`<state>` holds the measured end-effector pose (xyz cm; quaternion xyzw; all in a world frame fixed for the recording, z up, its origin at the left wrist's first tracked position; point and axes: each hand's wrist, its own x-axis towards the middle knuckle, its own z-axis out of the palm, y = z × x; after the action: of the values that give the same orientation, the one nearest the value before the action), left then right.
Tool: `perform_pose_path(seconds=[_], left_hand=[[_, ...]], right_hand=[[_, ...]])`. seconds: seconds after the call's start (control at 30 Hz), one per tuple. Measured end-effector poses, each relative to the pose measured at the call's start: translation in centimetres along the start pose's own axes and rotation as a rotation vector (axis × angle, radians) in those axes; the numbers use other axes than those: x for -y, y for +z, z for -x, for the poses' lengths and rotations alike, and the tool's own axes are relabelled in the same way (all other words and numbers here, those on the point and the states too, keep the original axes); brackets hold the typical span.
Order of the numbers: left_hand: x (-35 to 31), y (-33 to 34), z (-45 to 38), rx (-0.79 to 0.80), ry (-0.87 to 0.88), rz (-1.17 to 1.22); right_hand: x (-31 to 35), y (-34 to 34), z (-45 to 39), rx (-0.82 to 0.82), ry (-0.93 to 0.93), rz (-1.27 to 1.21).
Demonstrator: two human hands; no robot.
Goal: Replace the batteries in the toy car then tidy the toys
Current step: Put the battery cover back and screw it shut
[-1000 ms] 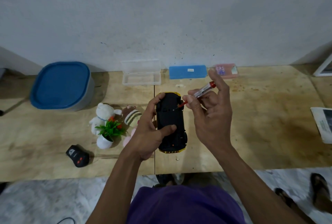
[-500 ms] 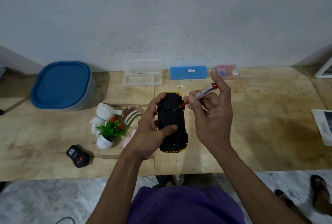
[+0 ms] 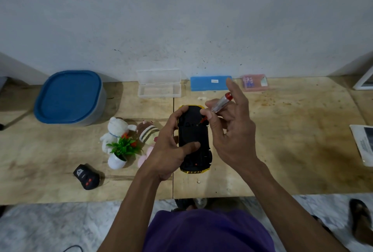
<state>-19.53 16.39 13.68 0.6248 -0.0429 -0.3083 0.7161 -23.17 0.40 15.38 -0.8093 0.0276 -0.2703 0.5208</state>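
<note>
A yellow toy car (image 3: 193, 130) lies upside down, its black underside facing up. My left hand (image 3: 171, 146) grips it from the left, thumb across the underside. My right hand (image 3: 230, 130) pinches a small screwdriver (image 3: 221, 102) with a clear handle and red cap. Its tip rests on the car's underside near the far end. A black remote control (image 3: 87, 177) lies at the left front of the wooden table (image 3: 292, 150).
A white plush (image 3: 115, 132), a striped plush (image 3: 148, 130) and a small potted plant (image 3: 121, 150) sit left of the car. Along the wall stand a blue-lidded tub (image 3: 68, 96), an open clear case (image 3: 159, 84), a blue case (image 3: 210, 83) and a pink box (image 3: 255, 82). Papers (image 3: 363, 142) lie right.
My right fingers have shifted on the screwdriver handle, with the index finger lifted higher. The car and my left hand stay in place.
</note>
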Motion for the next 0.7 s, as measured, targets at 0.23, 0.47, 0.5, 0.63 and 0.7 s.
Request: perform_pose_path(seconds=[0.23,0.47,0.5,0.63,0.7], left_hand=[[-0.2,0.1,0.1,-0.013,0.012,-0.01],[0.3,0.4,0.3,-0.001,0.009,0.006],[0.3,0.4,0.3,-0.001,0.007,0.016],[0.3,0.5,0.1,0.004,0.001,0.057],[0.2,0.6,0.1,0.001,-0.004,0.069]], right_hand=[[0.2,-0.7,-1.3,0.014,-0.062,0.054],[0.3,-0.8,-1.8,0.001,-0.102,0.053],[0.2,-0.8,-1.7,-0.001,-0.098,0.044],[0.6,-0.9,-1.7,0.0,-0.114,0.05],[0.6,-0.9,-1.7,-0.033,-0.146,0.067]])
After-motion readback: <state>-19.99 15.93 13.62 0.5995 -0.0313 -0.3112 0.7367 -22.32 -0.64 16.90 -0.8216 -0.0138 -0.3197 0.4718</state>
